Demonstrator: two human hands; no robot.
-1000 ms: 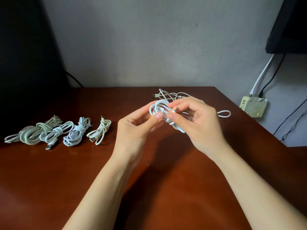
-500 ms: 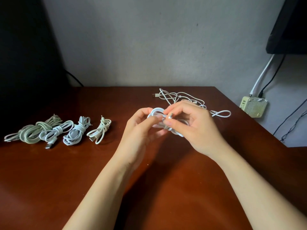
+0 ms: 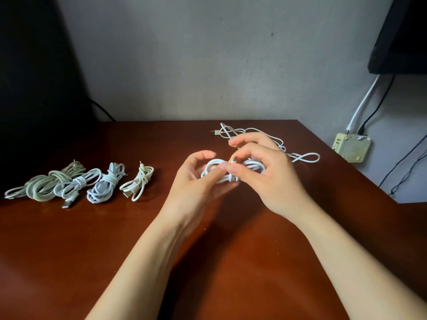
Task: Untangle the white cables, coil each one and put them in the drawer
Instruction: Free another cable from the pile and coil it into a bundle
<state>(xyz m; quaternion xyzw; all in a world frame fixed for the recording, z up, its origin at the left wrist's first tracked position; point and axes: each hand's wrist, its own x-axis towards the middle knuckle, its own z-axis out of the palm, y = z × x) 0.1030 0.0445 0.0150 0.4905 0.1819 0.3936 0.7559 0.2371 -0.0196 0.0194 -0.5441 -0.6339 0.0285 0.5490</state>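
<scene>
Table [image 3: 69, 250] holds four coils [image 3: 44, 185] [image 3: 77, 182] [image 3: 105, 184] [image 3: 138, 182]; left hand [image 3: 191, 183], right hand [image 3: 275, 179] grip fifth coil [image 3: 213, 166].

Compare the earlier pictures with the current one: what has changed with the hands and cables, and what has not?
The right hand, pinching the plug end, brought it down and slightly left toward the middle of the coil, which sank a little. The left hand keeps cradling the coil, its thumb now raised. Unchanged: four coiled cables at the left of the table, loose tangle behind the hands.
</scene>
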